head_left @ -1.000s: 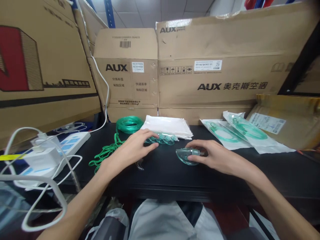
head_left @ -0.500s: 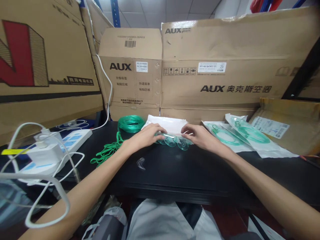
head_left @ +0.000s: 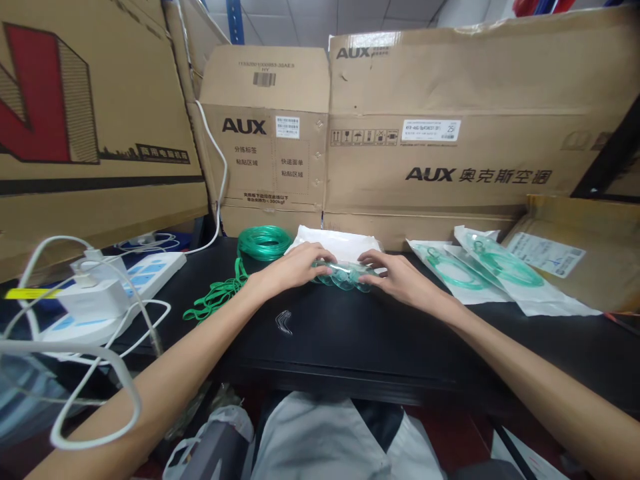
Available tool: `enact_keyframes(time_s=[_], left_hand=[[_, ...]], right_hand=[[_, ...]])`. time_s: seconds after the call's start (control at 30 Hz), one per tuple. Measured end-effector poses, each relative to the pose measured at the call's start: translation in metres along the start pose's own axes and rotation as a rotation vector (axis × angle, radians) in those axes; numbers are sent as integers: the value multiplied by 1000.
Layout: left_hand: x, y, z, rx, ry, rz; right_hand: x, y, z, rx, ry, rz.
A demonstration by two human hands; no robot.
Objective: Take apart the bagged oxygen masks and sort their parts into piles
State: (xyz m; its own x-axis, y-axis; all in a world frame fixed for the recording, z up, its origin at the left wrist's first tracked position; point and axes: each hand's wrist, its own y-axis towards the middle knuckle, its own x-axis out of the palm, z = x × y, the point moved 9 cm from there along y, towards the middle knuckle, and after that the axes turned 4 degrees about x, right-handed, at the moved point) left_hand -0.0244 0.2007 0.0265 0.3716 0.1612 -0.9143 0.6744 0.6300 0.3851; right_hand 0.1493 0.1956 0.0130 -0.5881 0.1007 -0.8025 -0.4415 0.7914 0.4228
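Several translucent green oxygen masks (head_left: 345,277) lie in a row on the black table, pressed close together. My left hand (head_left: 305,262) has its fingers and thumb curled round their left end. At the right end, my right hand (head_left: 395,272) grips the row between thumb and fingers. Just behind the masks is a white paper pouch (head_left: 340,241); its near edge is hidden by my hands and the masks. A coil of green tubing (head_left: 265,244) sits left of the pouch, and green elastic straps (head_left: 215,299) lie heaped beside my left forearm.
Thin metal strips (head_left: 284,323) lie near the table's front (head_left: 360,340). Packed masks with tubing in pouches (head_left: 500,267) are on the right. A white power strip (head_left: 150,277) with looping cables crowds the left. Cardboard boxes (head_left: 425,153) wall off the back.
My right thumb and fingers have closed in on the masks' right end, and the row looks tighter. My left hand stays at the left end. The view has shifted slightly.
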Motion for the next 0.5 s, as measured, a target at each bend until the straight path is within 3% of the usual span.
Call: enact_keyframes(time_s=[0.5], left_hand=[[0, 1, -4, 6, 9, 15]], right_hand=[[14, 4, -19, -112, -35, 78]])
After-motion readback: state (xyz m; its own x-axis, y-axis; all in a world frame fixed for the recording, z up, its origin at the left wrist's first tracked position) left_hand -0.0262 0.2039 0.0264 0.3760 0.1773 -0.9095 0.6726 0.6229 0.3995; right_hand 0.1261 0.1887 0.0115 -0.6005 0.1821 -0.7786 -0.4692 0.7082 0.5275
